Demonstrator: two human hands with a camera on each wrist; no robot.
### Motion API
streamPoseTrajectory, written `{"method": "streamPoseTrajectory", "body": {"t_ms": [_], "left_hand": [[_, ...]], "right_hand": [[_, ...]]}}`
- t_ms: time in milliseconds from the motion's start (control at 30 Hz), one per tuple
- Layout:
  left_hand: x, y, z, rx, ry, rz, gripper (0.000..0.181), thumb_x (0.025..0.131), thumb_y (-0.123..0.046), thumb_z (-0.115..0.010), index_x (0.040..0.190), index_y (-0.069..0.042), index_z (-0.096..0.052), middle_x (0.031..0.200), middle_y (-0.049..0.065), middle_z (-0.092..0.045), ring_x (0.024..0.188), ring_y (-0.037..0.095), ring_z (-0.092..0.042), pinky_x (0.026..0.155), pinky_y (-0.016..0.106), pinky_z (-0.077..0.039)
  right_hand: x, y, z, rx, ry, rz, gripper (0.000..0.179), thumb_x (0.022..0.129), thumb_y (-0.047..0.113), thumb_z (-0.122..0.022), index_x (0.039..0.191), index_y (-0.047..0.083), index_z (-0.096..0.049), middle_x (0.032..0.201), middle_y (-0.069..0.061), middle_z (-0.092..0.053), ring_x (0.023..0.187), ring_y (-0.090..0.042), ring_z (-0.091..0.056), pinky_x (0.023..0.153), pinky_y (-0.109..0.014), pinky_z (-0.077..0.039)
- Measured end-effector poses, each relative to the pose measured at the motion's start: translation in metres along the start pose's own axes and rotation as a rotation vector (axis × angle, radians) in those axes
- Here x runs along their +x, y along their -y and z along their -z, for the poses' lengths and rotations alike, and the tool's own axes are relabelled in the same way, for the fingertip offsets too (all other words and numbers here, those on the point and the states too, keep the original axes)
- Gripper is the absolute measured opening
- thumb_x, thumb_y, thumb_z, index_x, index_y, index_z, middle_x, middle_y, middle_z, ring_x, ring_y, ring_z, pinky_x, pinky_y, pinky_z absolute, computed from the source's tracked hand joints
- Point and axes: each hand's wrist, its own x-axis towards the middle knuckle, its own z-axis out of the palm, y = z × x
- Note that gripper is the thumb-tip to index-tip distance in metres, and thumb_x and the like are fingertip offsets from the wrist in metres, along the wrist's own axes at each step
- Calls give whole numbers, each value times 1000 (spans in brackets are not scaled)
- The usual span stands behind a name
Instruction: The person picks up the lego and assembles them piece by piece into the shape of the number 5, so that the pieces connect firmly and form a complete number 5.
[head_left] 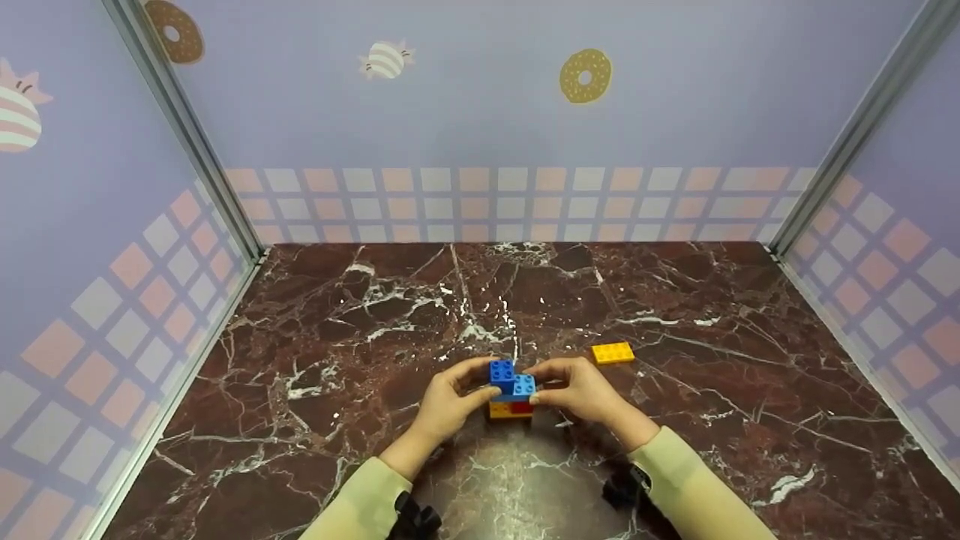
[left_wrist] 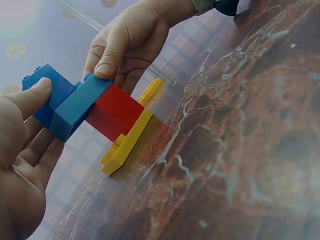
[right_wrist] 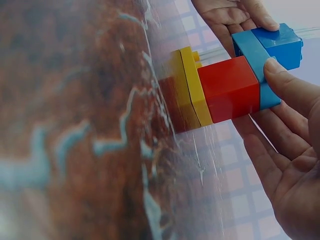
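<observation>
Blue, light-blue, red and yellow bricks make one small upright stack [head_left: 513,389] on the marble table [head_left: 315,450], near the middle of its near half. The blue block [head_left: 502,373] sits on the left of the light-blue brick [head_left: 524,385], whose studs show at right; the red block [right_wrist: 230,90] is under its right part, and the yellow base [right_wrist: 192,90] is lowest, with studs showing left of the red.

Bare marble runs from the left wall [head_left: 82,225] to the hands, and on to the right wall [head_left: 900,187]; the stack is well apart from both. A loose yellow brick [head_left: 613,352] lies beyond the right hand [head_left: 581,390].

The left hand [head_left: 450,400] pinches the blue block, thumb nearest the body; the right pinches the light-blue brick likewise. Both forearms reach inward from the near edge.
</observation>
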Motion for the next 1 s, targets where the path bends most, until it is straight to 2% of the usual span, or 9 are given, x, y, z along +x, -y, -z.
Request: {"method": "streamPoseTrajectory", "body": {"t_ms": [300, 433, 633, 867, 1000], "left_hand": [[-1, 0, 0, 9, -1, 3, 50, 90, -8, -78, 135, 8, -61, 126, 25, -70, 112, 28, -71, 93, 24, -58], [-1, 1, 0, 13, -6, -3, 50, 90, -8, -77, 134, 9, -61, 127, 25, -70, 113, 33, -71, 93, 23, -58], [-2, -1, 0, 13, -7, -4, 50, 90, -8, -78, 135, 8, -62, 128, 25, -70, 114, 32, -71, 93, 23, -58], [-2, -1, 0, 19, -13, -2, 50, 90, -8, -78, 135, 7, -62, 129, 24, -70, 113, 30, -71, 93, 23, -58], [-1, -2, -1, 15, -16, 6, 50, 89, -8, -78, 135, 5, -63, 129, 24, -70, 113, 30, -71, 94, 24, -58]], "right_hand": [[0, 2, 1, 35, 26, -33, 36, 88, 12, -82, 120, -1, -73, 117, -22, -75, 105, -29, -74, 83, -21, -60], [0, 1, 1, 44, 37, -27, 37, 88, 12, -81, 121, -1, -72, 118, -23, -74, 105, -26, -74, 85, -23, -60], [-1, -1, 4, 103, 59, -26, 42, 88, 9, -81, 125, -6, -69, 121, -27, -72, 107, -28, -73, 89, -24, -60], [-1, 0, 10, 211, 69, -110, 47, 88, 7, -80, 131, -7, -65, 128, -28, -68, 113, -36, -70, 88, -24, -61], [-1, 0, 16, 241, 77, -113, 47, 90, 6, -77, 132, -8, -62, 131, -30, -66, 116, -42, -69, 88, -25, -61]]}}
